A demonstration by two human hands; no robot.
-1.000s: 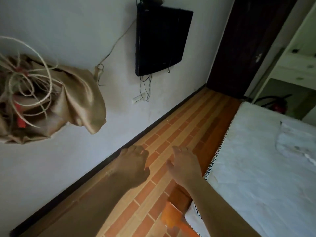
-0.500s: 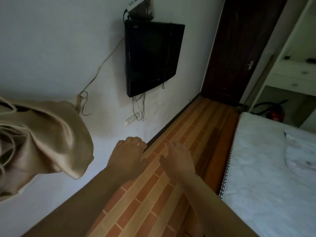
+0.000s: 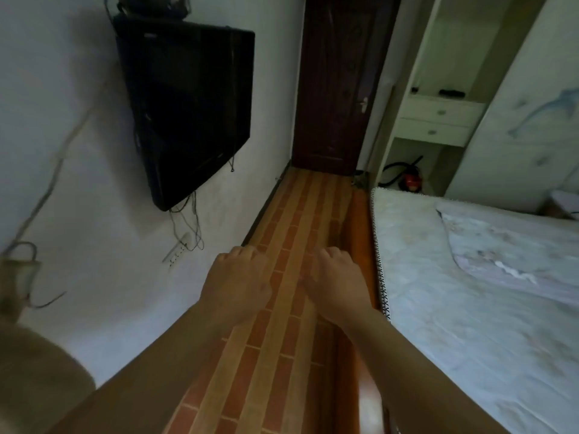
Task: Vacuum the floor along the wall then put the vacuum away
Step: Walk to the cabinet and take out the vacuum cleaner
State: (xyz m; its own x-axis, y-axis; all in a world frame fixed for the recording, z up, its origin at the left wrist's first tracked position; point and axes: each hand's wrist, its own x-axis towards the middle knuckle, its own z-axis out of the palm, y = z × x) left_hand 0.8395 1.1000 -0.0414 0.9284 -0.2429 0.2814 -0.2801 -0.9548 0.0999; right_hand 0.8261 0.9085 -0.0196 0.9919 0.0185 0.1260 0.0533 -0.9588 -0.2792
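Your left hand (image 3: 235, 285) and right hand (image 3: 338, 285) still hover empty, fingers loosely curled, while the door (image 3: 338, 89) and vacuum (image 3: 411, 180) now face you.

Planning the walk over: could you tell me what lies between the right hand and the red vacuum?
Head view: bare patterned floor, then the mattress corner.

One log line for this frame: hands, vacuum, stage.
left hand: empty, fingers loosely curled | right hand: empty, same | vacuum: red, low in cupboard niche past bed, not yet picked up
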